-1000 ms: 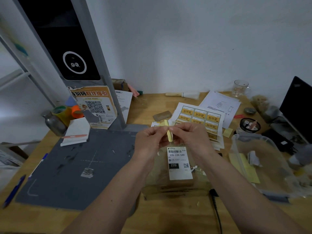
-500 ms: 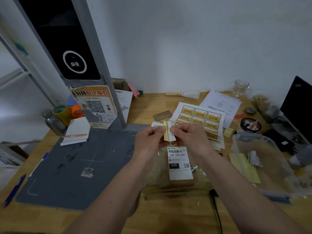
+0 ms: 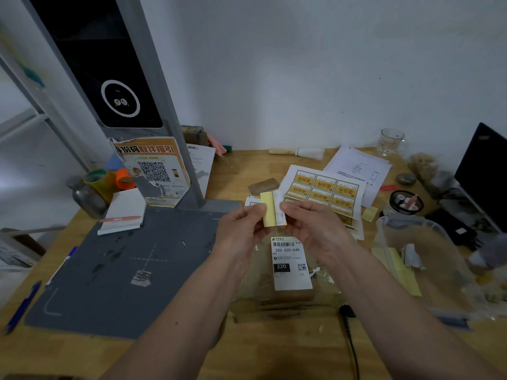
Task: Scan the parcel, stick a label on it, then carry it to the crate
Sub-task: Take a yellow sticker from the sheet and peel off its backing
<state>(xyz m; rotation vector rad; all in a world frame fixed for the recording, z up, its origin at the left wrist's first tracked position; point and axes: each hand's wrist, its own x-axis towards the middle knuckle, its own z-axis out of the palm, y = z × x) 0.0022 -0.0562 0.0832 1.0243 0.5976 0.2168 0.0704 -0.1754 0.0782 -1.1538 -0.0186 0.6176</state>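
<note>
Your left hand [image 3: 241, 229] pinches the yellow backing [image 3: 267, 208] at its left edge, thumb and fingers closed on the paper. Your right hand [image 3: 310, 229] is clamped on the white label [image 3: 278, 207], gripping it at its right side, and the label stands curled away from the yellow sheet along the middle. Both hands are raised above the bench [image 3: 247, 171], close together, with only the strip of paper between them.

Directly below your hands lies the parcel [image 3: 288, 294], a brown packet in clear wrap, flat on the bench in front of you. It carries a white shipping slip [image 3: 290, 263] with a barcode, the number 220-220-C40 and a black box reading 220.

To your left the grey scanning mat [image 3: 115, 270] spreads across the bench, with the scanner post [image 3: 153, 78] rising from its far edge. A QR notice [image 3: 156, 171] leans against that post, a white notepad [image 3: 123, 209] with an orange pen sits beside it, and rolls of tape [image 3: 109, 179] stand further left.

Beyond your right hand lies a sheet of yellow stickers [image 3: 323, 187], partly over printed papers [image 3: 356, 168]. At your right stands a clear plastic crate [image 3: 419, 259], near the parcel but not touching it, holding yellow scraps and crumpled paper. A black cable [image 3: 351, 344] runs towards you.
</note>
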